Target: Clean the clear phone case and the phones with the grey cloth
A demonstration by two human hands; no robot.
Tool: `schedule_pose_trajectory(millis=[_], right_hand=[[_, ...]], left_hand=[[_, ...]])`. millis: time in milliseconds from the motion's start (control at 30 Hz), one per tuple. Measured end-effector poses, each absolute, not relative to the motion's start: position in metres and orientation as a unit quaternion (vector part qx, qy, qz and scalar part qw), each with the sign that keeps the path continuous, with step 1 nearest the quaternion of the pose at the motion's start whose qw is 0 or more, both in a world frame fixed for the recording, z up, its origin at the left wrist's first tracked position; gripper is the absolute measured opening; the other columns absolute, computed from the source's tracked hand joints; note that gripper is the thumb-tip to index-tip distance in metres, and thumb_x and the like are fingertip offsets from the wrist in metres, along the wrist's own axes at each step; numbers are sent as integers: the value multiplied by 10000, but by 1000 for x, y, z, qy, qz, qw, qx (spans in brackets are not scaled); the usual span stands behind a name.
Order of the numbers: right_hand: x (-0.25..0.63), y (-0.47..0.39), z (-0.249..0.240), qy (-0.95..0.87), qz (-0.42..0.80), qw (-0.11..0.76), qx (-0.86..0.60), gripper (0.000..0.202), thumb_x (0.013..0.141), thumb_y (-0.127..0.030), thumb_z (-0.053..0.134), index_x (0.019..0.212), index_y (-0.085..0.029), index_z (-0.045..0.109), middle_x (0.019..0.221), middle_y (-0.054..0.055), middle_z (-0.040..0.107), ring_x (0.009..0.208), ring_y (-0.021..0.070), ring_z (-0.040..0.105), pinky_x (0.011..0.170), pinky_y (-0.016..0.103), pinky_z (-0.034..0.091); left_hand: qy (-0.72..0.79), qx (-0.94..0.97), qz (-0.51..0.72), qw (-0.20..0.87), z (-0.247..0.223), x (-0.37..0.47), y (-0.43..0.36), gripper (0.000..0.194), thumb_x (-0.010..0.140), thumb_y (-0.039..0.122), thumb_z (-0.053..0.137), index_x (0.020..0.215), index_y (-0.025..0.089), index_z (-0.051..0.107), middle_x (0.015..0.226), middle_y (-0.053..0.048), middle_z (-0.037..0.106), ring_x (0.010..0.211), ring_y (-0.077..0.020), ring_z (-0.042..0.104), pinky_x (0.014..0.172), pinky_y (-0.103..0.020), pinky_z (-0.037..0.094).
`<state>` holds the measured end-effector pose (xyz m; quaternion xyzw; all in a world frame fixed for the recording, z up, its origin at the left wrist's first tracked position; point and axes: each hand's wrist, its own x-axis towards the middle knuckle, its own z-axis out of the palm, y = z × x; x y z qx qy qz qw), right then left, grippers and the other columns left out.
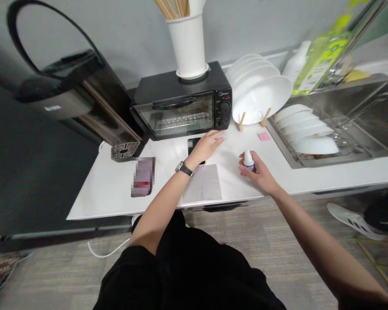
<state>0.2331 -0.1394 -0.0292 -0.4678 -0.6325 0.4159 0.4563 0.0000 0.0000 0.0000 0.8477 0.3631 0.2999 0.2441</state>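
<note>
In the head view, the right hand [261, 173] has its grip closed around a small bottle [249, 167], thumb on one side and fingers on the other. The bottle looks upright, at or just above the tabletop [233, 189], with its white top [248, 157] in place. Whether its base touches the surface is hidden.

The left hand [204, 147] has its fingers loosely spread and pinches nothing visible. It reaches over a dark flat device [191, 145], partly covered by the hand and wrist, towards the lower right corner of the toaster oven [181, 110]; contact with the oven is unclear.

A grey cloth [207, 185] lies flat by the front edge, between the two forearms, and neither hand grips it. A phone [144, 174] lies farther left, and a pink note [264, 136] sits beyond the bottle, near the sink.

So far the bottle is in hand, while the cloth is spread and the device lies flat. This looks like an early stage: no spray or wet patch can be made out, and the cloth is ungripped.
</note>
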Motion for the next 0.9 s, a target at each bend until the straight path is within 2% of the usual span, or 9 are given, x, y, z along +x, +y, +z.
schedule_pose_trajectory(millis=[33, 100, 167, 267, 333, 400, 533, 733, 900], right_hand=[[234, -140, -30, -634, 407, 456, -474, 435, 1000, -572, 671, 1309, -307, 520, 966, -8, 599, 710, 165, 603, 691, 337, 539], [235, -140, -33, -651, 385, 444, -480, 515, 1046, -549, 598, 1477, -328, 425, 973, -3, 614, 645, 156, 584, 644, 336, 536], [233, -142, -34, -692, 340, 414, -483, 571, 1073, -523, 547, 1573, -319, 362, 994, 21, 655, 643, 166, 596, 655, 347, 545], [218, -144, -28, -770, 257, 347, -470, 540, 1092, -479, 510, 1589, -297, 401, 1181, 94, 734, 729, 196, 674, 739, 374, 575], [201, -144, -20, -827, 217, 284, -435, 511, 1113, -461, 460, 1600, -312, 420, 1362, 118, 723, 796, 215, 725, 801, 393, 592], [182, -143, -12, -878, 177, 209, -393, 510, 1132, -455, 404, 1628, -335, 410, 1439, 117, 701, 833, 229, 752, 814, 401, 595], [155, -132, -8, -922, 101, 113, -356, 503, 1139, -440, 381, 1625, -334, 455, 1341, 122, 746, 768, 225, 739, 742, 369, 557], [149, -116, -16, -930, 59, 72, -355, 388, 1115, -424, 440, 1452, -337, 612, 1220, 92, 796, 632, 183, 662, 634, 326, 448], [151, -120, -7, -922, -16, 57, -383, 442, 1102, -376, 439, 1528, -341, 554, 1184, 93, 785, 571, 170, 611, 558, 328, 317]], left_hand=[[361, 848, 311, 235, 3, -18, -15, 432, 1116, 406, 498, 1454, 188, 656, 1465, -125, 672, 1260, -220, 692, 1184, -384, 498], [386, 841, 318, 206, 5, -60, -51, 455, 1113, 461, 498, 1479, 229, 637, 1498, -108, 655, 1389, -237, 622, 1242, -408, 456], [447, 824, 296, 180, -2, -102, -91, 548, 1102, 515, 504, 1563, 222, 550, 1554, -127, 616, 1467, -263, 563, 1285, -457, 415], [509, 809, 238, 171, -19, -143, -135, 700, 1079, 605, 501, 1661, 227, 406, 1665, -151, 521, 1558, -303, 478, 1325, -541, 352], [503, 824, 204, 162, -26, -151, -149, 816, 1036, 659, 561, 1700, 247, 328, 1716, -143, 464, 1611, -324, 404, 1362, -582, 256], [485, 841, 180, 161, -28, -149, -152, 961, 976, 704, 634, 1731, 257, 242, 1748, -139, 416, 1643, -337, 343, 1374, -593, 208], [469, 853, 162, 161, -23, -144, -151, 1159, 886, 731, 737, 1755, 265, 128, 1753, -134, 410, 1652, -337, 323, 1376, -582, 195], [471, 853, 162, 159, -24, -147, -155, 1161, 857, 728, 773, 1746, 268, 185, 1767, -149, 376, 1656, -340, 323, 1371, -555, 212], [467, 854, 163, 159, -22, -147, -155, 1144, 867, 734, 753, 1742, 244, 203, 1755, -142, 404, 1658, -335, 322, 1370, -552, 217]])
